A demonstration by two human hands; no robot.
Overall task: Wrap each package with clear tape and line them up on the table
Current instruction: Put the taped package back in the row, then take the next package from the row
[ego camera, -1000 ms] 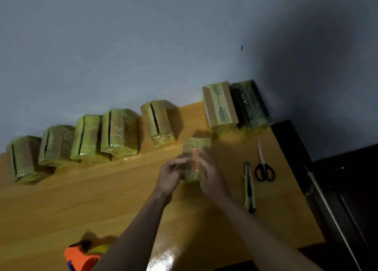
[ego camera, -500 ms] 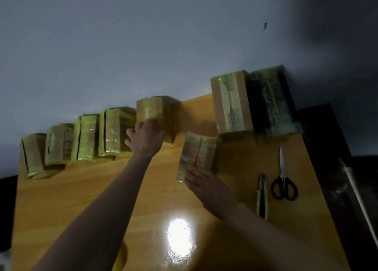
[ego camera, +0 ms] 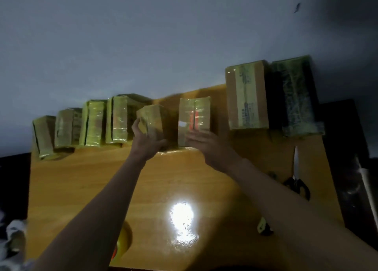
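Several tape-wrapped packages stand in a row along the far edge of the wooden table [ego camera: 81, 180], against the wall. My left hand [ego camera: 148, 139] grips a small wrapped package [ego camera: 152, 117] in the middle of the row, thumb on its left side. Straight fingers of my right hand [ego camera: 208, 146] press against the near side of a wrapped package with a red mark [ego camera: 194, 115]. To the right stand a brown box [ego camera: 246, 97] and a dark wrapped package [ego camera: 294, 95]. Left of my hands stand more wrapped packages [ego camera: 117, 119].
Black-handled scissors [ego camera: 298, 180] lie near the table's right edge, and a utility knife [ego camera: 263, 227] is partly hidden by my right forearm. A roll of tape [ego camera: 123, 240] sits at the near edge under my left arm. A dark surface adjoins the table on the right.
My right hand has pushed the red-marked package back into the row. My left hand now grips the neighbouring package. The view has shifted closer.
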